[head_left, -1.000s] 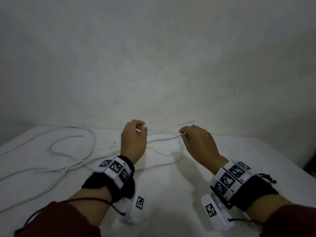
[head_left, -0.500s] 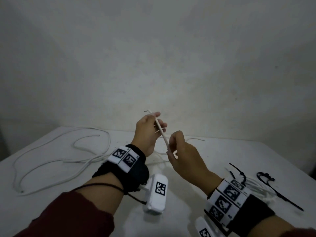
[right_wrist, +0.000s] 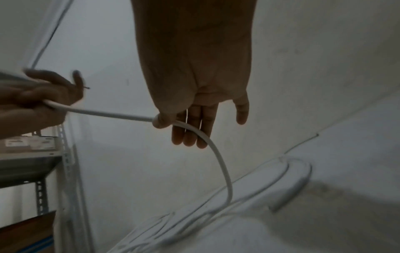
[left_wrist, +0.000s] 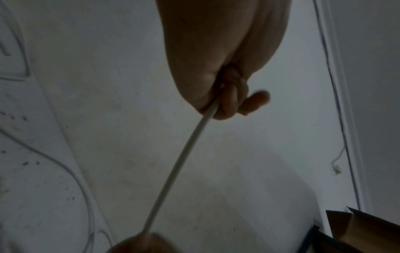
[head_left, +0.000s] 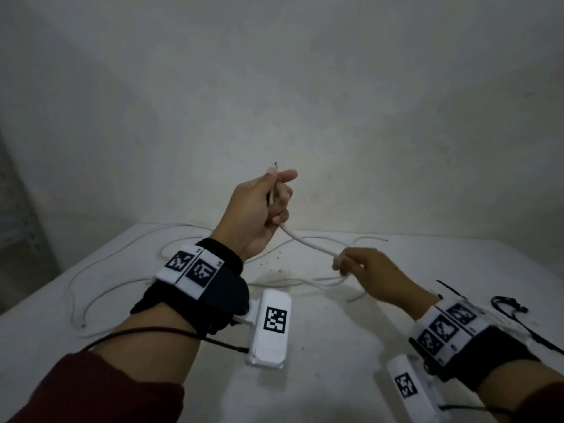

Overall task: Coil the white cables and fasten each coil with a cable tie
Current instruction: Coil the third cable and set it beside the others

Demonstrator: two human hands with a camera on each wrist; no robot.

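A white cable (head_left: 308, 244) stretches between my two hands above the white table (head_left: 320, 337). My left hand (head_left: 276, 203) is raised and grips the cable near its end, whose bare tip sticks up past the fingers. My right hand (head_left: 340, 265) is lower and to the right and pinches the same cable between thumb and fingers (right_wrist: 188, 137). From there the cable (right_wrist: 225, 172) curves down to the table. In the left wrist view the cable (left_wrist: 179, 162) leaves my curled left hand (left_wrist: 229, 104). Black cable ties (head_left: 506, 306) lie at the right.
More loose white cable (head_left: 100, 267) trails in loops over the left and far side of the table, with dark specks near the middle. The wall stands close behind. A metal shelf (right_wrist: 54, 162) and a cardboard box (left_wrist: 368, 231) are beside the table.
My left hand has lifted the cable end up off the table. My right hand has slid along the cable, down and to the right, so the hands are farther apart.
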